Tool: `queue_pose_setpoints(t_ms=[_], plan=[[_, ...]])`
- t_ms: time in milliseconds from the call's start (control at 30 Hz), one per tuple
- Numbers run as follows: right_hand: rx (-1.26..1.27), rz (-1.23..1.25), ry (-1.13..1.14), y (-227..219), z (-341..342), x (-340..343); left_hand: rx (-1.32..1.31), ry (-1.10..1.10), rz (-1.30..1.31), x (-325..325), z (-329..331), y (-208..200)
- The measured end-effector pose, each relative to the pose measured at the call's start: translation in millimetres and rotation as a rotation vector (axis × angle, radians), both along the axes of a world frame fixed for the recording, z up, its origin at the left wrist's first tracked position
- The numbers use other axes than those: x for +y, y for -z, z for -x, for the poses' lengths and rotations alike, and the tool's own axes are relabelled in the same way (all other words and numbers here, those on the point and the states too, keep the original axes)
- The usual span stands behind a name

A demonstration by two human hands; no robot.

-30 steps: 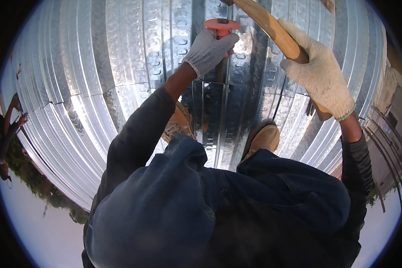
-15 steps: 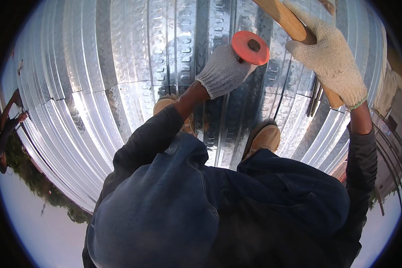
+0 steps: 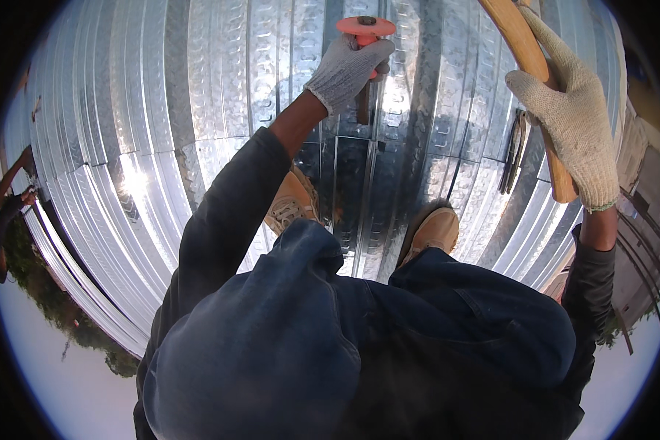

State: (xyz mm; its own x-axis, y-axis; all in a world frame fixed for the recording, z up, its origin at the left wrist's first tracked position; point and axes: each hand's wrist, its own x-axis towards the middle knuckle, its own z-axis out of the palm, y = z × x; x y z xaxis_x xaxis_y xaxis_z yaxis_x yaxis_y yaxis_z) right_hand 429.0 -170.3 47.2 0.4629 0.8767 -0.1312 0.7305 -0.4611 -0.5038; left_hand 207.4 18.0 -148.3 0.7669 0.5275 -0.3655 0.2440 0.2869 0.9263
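My left hand (image 3: 350, 71), in a pale knitted glove, is closed around a chisel below its round red hand guard (image 3: 365, 27). The chisel's dark blade (image 3: 363, 106) points down toward the ribbed metal sheeting (image 3: 220, 88); whether its tip touches is hard to tell. My right hand (image 3: 576, 117), in a cream glove, grips a curved wooden tool handle (image 3: 524, 44). Its lower end sticks out below the palm, and its far end runs out of the picture, so the tool's head is hidden.
My brown boots (image 3: 434, 233) stand on the sheeting, near a cross seam (image 3: 286, 138). Dark thin strips (image 3: 515, 154) lie beside my right hand. Another person's arm (image 3: 13, 180) shows at the far left edge. Dark rods (image 3: 642, 257) are at the right.
My left hand has moved farther away and left, and the chisel has tilted so its blade now shows. My right hand has shifted slightly right and nearer with the handle.
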Motion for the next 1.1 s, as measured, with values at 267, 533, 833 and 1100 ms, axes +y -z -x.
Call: queue_pose_setpoints(t_ms=[267,533,833,1100], plan=[[0.041,0.066,-0.068,15,12,13,0.09,-0.078,0.287,-10,5,33],[-0.08,0.164,-0.212,31,-10,78,0.06,-0.073,0.378,-17,-1,41],[-0.208,0.562,-0.583,14,-18,99,0.144,-0.086,0.26,-22,2,39],[-0.316,0.348,-0.375,25,-51,106,0.119,-0.002,0.239,-21,-4,19]])
